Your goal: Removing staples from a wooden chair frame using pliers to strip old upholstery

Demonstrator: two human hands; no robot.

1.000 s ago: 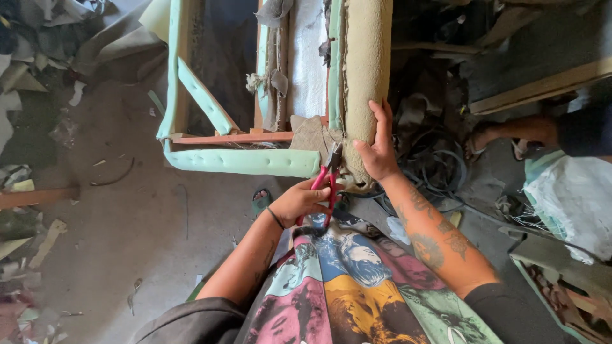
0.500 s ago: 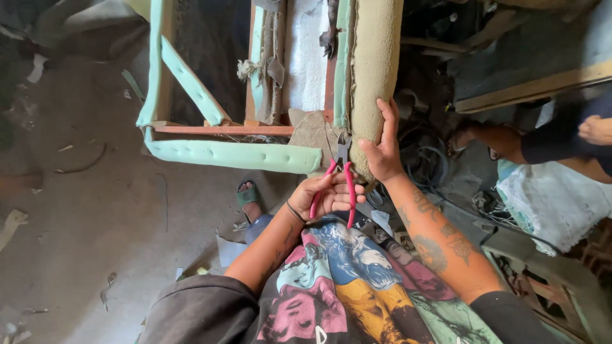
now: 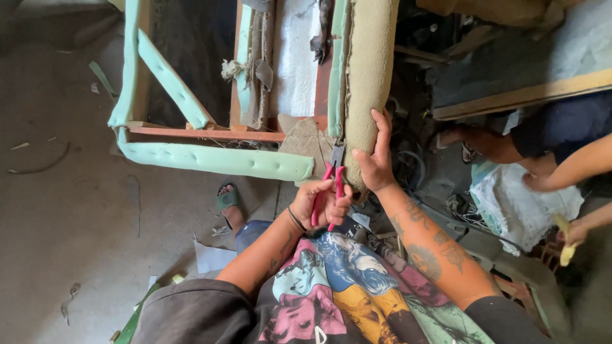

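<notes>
My left hand (image 3: pixel 319 202) grips pink-handled pliers (image 3: pixel 331 186) whose dark jaws touch the lower edge of a tan upholstered roll (image 3: pixel 370 70) on a stripped sofa frame (image 3: pixel 210 135). My right hand (image 3: pixel 376 159) rests flat against the side of that roll, fingers spread, right beside the pliers' jaws. Pale green foam strips (image 3: pixel 217 159) cover the frame's wooden rails. A flap of brown burlap (image 3: pixel 309 137) hangs just left of the pliers.
Another person (image 3: pixel 561 150) crouches at the right, one hand holding a yellowish object (image 3: pixel 564 239) over a white sack (image 3: pixel 516 207). Tangled wires (image 3: pixel 414 172) lie behind my right hand. My sandalled foot (image 3: pixel 228 199) stands on the dusty concrete floor (image 3: pixel 76 216).
The pliers' handles have been squeezed together at the roll's edge. The view has shifted, so the frame sits further left. The other person has leaned in at the right.
</notes>
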